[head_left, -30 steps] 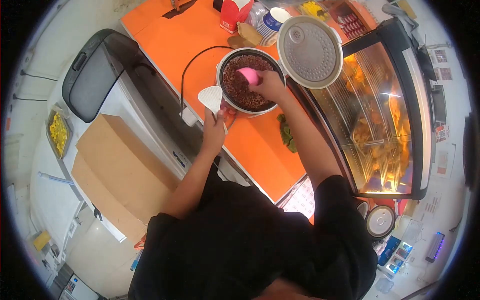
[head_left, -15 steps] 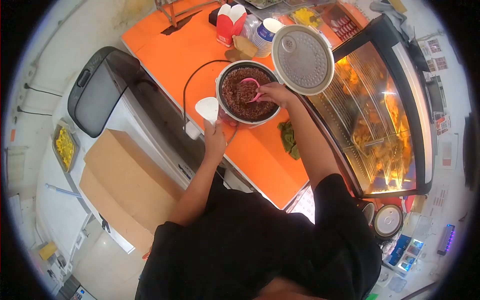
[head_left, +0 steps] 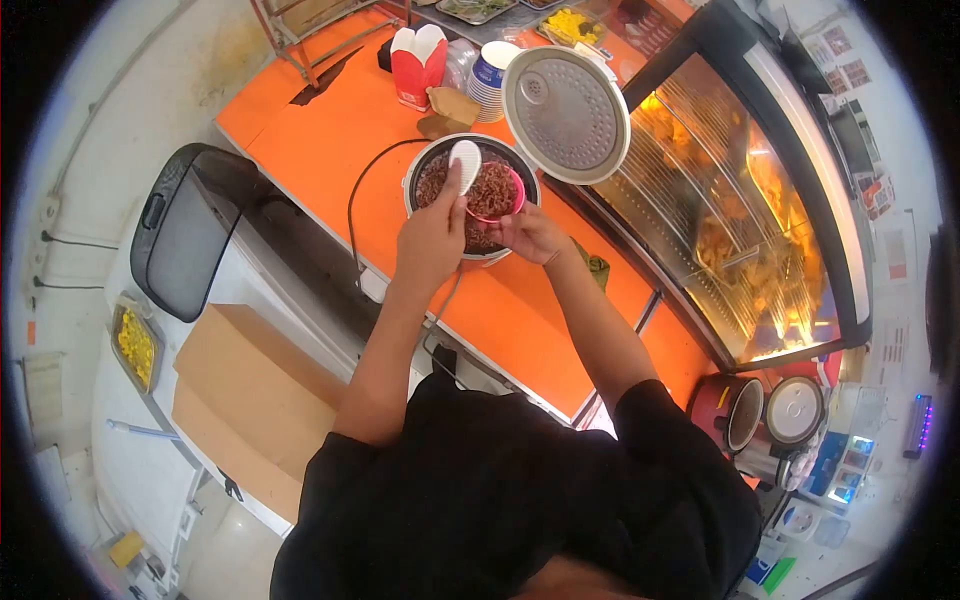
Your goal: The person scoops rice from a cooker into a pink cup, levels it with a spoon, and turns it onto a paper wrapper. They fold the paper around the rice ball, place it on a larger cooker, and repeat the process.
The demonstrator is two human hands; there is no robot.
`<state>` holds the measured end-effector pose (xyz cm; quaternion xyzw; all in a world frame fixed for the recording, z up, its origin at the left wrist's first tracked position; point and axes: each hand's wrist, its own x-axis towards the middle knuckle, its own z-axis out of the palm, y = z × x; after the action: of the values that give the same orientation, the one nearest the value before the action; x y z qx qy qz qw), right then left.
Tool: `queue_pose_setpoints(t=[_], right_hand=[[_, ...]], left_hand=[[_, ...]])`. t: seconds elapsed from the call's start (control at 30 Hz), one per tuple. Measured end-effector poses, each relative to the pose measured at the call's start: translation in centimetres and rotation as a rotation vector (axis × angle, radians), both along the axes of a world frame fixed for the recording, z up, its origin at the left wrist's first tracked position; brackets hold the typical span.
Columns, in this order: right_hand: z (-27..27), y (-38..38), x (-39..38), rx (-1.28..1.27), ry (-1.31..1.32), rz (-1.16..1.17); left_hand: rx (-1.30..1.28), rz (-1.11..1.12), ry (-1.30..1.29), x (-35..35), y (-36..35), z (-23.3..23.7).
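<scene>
A white rice paddle is gripped in my left hand, its blade over the reddish-brown rice in the cooker. My right hand holds a small pink bowl by its near right side. Rice of the same colour fills that bowl, which sits above the pot opening, close beside the paddle. The rice cooker stands on the orange counter with its round grey lid raised at the upper right. My left hand hides part of the pot.
Behind the cooker are a red-and-white carton, stacked paper cups and a brown paper piece. A lit glass display case borders the right side. Cardboard lies at left; two more pots stand at lower right.
The pink bowl has come up out of the rice and is turned upright, full. My left hand has brought the paddle from beside the cooker to over the pot, next to the bowl.
</scene>
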<state>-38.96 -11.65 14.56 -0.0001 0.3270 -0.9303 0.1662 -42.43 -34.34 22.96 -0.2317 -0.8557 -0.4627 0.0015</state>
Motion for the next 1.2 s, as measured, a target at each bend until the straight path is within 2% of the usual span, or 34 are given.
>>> queue_pose_setpoints(t=[0.1, 0.2, 0.27, 0.4, 0.47, 0.67, 0.77, 0.83, 0.87, 0.9, 0.97, 1.0, 1.1, 1.17, 1.2], right_hand=[[2.3, -2.1, 0.4, -0.012, 0.045, -0.011], [2.9, -2.7, 0.6, -0.011, 0.118, -0.043], [3.3, -2.8, 0.4, -0.176, 0.095, -0.065], [2.4, -2.7, 0.3, -0.191, 0.097, -0.055], [3.1, -3.2, 0.3, -0.115, 0.002, -0.159], [3.0, -2.1, -0.6, -0.014, 0.038, -0.147], [2.5, -1.8, 0.2, 0.006, -0.075, -0.085], [2.8, -2.0, 0.6, -0.061, -0.13, -0.174], [2.8, -2.0, 1.4, -0.127, -0.2, -0.236], [0.9, -0.9, 2.0, -0.101, -0.119, -0.178], [-0.4, -0.1, 4.4, -0.257, -0.113, -0.191], [-1.4, 0.3, 5.9, -0.335, -0.082, -0.175], [-1.0, 1.1, 13.0, -0.511, -0.112, -0.226], [-2.4, 1.2, 19.0, -0.625, -0.094, -0.302], [-3.0, 1.6, 22.2, -0.722, -0.052, -0.332]], left_hand=[[-0.344, -0.075, -0.015, 0.7, 1.1, 3.1], [-0.447, -0.142, 0.013, 1.5, 1.3, 4.0], [-0.474, -0.151, 0.025, 1.6, 1.6, 3.6], [-0.52, -0.252, 0.052, 0.9, 1.7, 3.2], [-0.55, -0.291, 0.062, 0.2, 1.8, 3.1], [-0.614, -0.376, -0.015, -2.1, 3.2, 2.2], [-0.629, -0.435, -0.042, -2.6, 2.0, 2.3], [-0.613, -0.414, -0.036, -2.8, 1.8, 3.8], [-0.612, -0.35, -0.008, -2.2, 1.6, 5.0], [-0.609, -0.289, 0.018, -1.7, 1.6, 6.1], [-0.549, -0.23, 0.11, -2.7, 1.3, 5.5], [-0.612, -0.205, 0.154, -3.5, 1.6, 5.0], [-0.712, -0.182, 0.276, -6.6, 3.0, -0.1], [-0.682, -0.177, 0.241, -9.9, 3.6, -5.0], [-0.665, -0.064, 0.313, -8.3, 4.9, -4.0]])
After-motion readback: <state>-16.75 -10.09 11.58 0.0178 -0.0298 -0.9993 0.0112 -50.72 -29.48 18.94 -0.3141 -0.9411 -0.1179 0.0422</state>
